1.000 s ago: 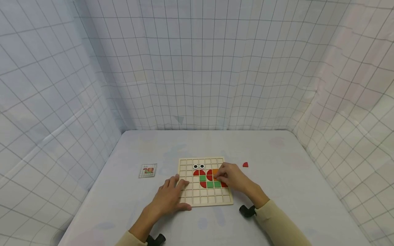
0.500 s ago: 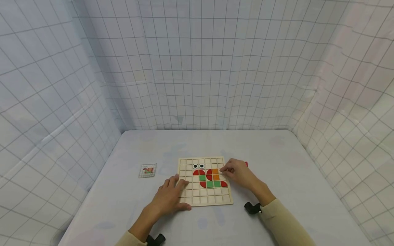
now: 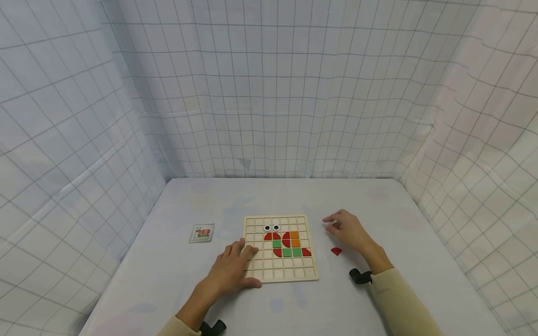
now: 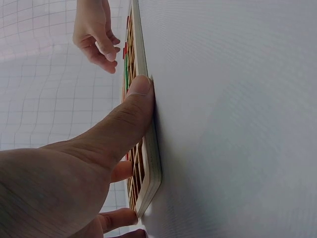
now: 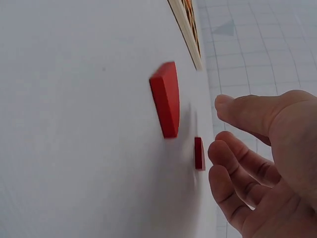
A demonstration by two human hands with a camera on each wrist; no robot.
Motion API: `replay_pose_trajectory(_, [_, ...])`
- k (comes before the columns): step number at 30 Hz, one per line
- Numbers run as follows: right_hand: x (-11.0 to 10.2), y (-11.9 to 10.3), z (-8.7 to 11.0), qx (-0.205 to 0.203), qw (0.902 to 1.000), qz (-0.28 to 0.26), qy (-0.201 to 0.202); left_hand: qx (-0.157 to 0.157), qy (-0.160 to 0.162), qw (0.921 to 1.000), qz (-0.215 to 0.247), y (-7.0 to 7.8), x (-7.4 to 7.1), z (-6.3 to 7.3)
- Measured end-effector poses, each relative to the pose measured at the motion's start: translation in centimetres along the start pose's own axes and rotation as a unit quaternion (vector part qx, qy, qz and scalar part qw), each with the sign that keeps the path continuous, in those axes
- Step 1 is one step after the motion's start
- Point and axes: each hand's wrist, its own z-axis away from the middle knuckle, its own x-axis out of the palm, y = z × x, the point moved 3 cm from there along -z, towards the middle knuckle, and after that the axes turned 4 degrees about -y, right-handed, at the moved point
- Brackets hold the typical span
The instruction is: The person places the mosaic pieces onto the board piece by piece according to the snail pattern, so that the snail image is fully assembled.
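A wooden grid board (image 3: 281,273) carries red quarter-round pieces, green squares, two orange squares (image 3: 295,239) and two round eye pieces (image 3: 271,227). My left hand (image 3: 230,268) lies at its left front corner, fingers spread over the left edge. In the left wrist view its thumb (image 4: 124,116) touches the front edge. To the right of the board hovers my right hand (image 3: 346,229), thumb and fingers apart with nothing between them. Beneath it, the right wrist view has a near red quarter-round piece (image 5: 166,101) and a farther red piece (image 5: 199,153); the hand hides the farther one in the head view.
A small picture card (image 3: 202,233) with a similar coloured figure lies on the white-covered table (image 3: 235,200), left of the board. Grid-patterned white cloth (image 3: 269,102) hangs at the back and both sides. Each wrist wears a black camera mount (image 3: 360,276).
My right hand has left the orange squares and moved right, off the board. The near red piece has come into sight, while the farther one is now covered. My left hand stays put.
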Motion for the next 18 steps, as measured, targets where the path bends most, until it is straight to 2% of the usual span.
replay_pose_trajectory(9, [-0.9, 2.4, 0.0, 0.038, 0.9991, 0.008, -0.014, 0.001, 0.003, 1.0, -0.002, 0.1, 0.0, 0.1])
replay_pose_trajectory(18, [-0.9, 2.9, 0.2, 0.052, 0.9984, 0.013, -0.02, -0.002, 0.001, 1.0, 0.003, 0.2, 0.0, 0.2])
